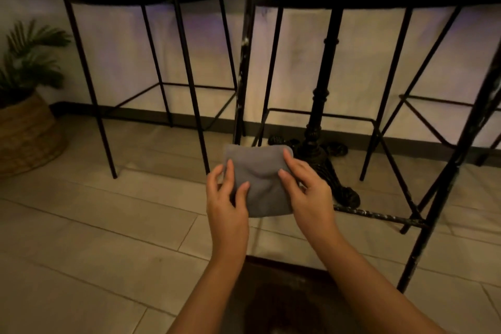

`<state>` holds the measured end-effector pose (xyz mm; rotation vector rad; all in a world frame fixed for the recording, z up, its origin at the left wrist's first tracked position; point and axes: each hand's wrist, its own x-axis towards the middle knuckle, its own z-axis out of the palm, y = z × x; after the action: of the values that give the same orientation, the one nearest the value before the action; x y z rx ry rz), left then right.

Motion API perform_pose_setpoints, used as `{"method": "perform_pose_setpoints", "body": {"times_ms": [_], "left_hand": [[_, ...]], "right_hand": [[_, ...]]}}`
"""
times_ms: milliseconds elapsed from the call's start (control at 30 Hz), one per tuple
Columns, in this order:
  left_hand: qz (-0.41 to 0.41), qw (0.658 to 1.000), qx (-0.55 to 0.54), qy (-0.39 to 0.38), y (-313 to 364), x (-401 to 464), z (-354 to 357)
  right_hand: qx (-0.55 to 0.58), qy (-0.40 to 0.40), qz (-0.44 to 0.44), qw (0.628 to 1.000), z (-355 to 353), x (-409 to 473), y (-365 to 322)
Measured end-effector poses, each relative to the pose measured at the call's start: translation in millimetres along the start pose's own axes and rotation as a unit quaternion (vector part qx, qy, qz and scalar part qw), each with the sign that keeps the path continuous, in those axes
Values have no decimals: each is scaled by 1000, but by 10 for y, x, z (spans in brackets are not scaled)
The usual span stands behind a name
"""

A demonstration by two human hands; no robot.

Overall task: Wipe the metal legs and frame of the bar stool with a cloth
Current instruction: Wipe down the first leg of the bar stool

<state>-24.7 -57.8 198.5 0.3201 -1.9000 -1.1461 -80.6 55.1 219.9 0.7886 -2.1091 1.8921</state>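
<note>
We hold a folded grey cloth (259, 182) between both hands, low above the tiled floor (81, 225). Our left hand (226, 198) pinches its left edge with thumb and fingers; our right hand (306, 190) pinches the right edge. The cloth looks soft, light and limp, so it should wrap around thin tubing. The bar stool (423, 192) stands just to the right, its black metal legs slim, rigid and scuffed pale.
</note>
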Motion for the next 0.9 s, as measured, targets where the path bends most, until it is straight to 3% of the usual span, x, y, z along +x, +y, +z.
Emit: {"method": "perform_pose_setpoints", "body": {"times_ms": [500,900], "left_hand": [[23,990,-96,104,384,994,248],[33,975,-180,124,475,1669,490]], "right_hand": [[-13,60,-137,989,214,1049,-675],[-49,88,-238,966,359,1670,-887]]}}
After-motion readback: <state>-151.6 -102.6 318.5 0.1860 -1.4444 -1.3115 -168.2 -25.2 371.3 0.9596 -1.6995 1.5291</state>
